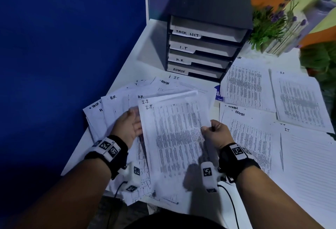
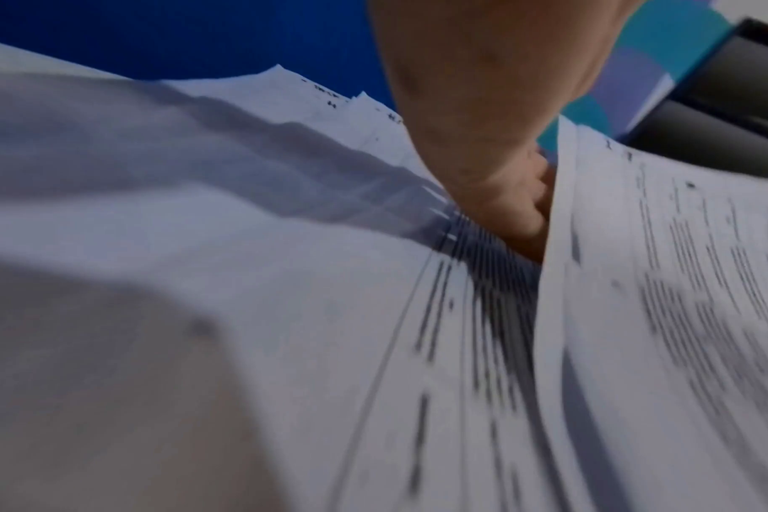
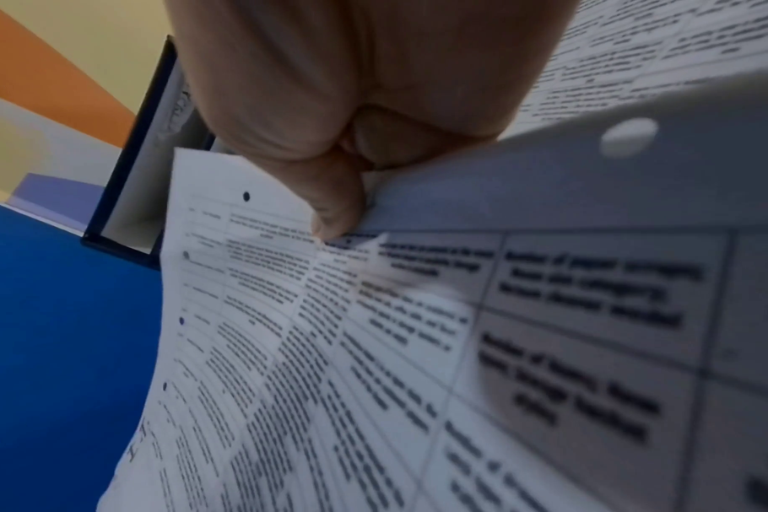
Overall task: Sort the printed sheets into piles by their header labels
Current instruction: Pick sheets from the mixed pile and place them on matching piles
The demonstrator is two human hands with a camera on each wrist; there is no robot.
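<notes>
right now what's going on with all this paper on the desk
A person is sorting printed sheets by their handwritten headers. The right hand pinches the right edge of sheets marked I.T., and the left hand holds their left edge, above the unsorted heap. On the right lie piles headed H.R., ADMIN and I.T.. A labelled drawer unit stands behind.
</notes>
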